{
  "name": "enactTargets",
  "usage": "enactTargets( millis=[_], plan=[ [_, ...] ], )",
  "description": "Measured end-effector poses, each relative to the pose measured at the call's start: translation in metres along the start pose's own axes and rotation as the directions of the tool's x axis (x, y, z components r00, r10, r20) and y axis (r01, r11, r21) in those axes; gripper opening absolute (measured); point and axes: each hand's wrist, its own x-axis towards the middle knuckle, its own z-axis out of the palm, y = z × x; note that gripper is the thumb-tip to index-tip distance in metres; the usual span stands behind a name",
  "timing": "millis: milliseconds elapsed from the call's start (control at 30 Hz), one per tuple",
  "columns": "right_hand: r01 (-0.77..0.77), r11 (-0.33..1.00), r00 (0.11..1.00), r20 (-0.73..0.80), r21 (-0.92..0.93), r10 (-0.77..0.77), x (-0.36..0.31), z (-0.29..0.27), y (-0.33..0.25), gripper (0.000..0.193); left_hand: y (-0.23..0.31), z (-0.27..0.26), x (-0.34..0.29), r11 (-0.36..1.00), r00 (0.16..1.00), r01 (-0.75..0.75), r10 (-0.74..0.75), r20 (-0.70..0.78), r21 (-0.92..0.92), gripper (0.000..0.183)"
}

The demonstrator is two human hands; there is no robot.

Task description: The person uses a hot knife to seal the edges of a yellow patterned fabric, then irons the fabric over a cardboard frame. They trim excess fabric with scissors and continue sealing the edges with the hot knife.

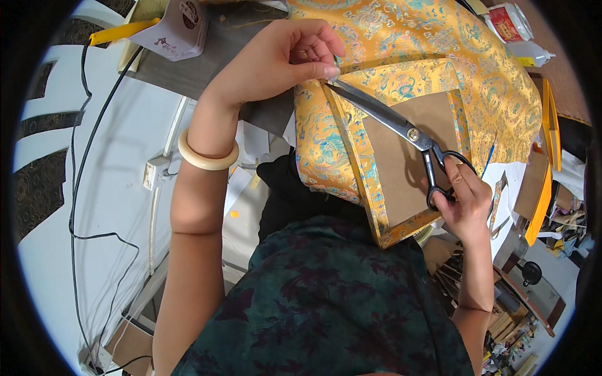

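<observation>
Right hand (pixel 463 195) at 4 o'clock, fingers closed through the loops of black-handled scissors (pixel 401 128); blades nearly shut, tips at the board's upper-left corner. Left hand (pixel 283 57) at 12 o'clock pinches the yellow brocade fabric (pixel 439 44) there. Brown board (pixel 407 156) at centre: left and bottom edges already wrapped; this corner apparently being trimmed, upper cloth loose. Ivory bangle (pixel 207 160) on the left wrist.

Craft workshop: brocade fabric (pixel 439 56), scissors (pixel 401 128), glue bottle (pixel 530 55).
</observation>
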Motion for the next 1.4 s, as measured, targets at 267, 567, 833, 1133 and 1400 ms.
enactTargets(
  millis=[267,567,833,1133,1400],
  plan=[
    [0.093,0.996,0.993,0.07,0.001,-0.093,0.013,-0.01,0.026,0.049,-0.002,0.002,0.001,0.999,1.0,-0.023,0.023,-0.015,-0.023,0.016],
    [0.153,0.988,0.98,0.13,-0.029,-0.148,0.022,-0.018,0.036,0.053,-0.006,0.001,0.003,0.998,0.999,-0.037,0.037,-0.007,-0.047,0.017],
    [0.196,0.98,0.974,0.122,-0.046,-0.189,0.027,-0.019,0.04,0.052,-0.006,0.001,0.002,0.998,0.999,-0.04,0.04,-0.007,-0.045,0.019],
    [0.224,0.97,0.966,0.155,-0.094,-0.208,0.031,-0.026,0.041,0.052,-0.004,0.005,-0.001,0.997,0.997,-0.056,0.053,-0.059,-0.049,0.017],
    [0.256,0.957,0.959,0.161,-0.137,-0.234,0.034,-0.034,0.04,0.054,-0.003,0.006,-0.002,0.995,0.996,-0.055,0.049,-0.071,-0.088,0.017]
  ],
)
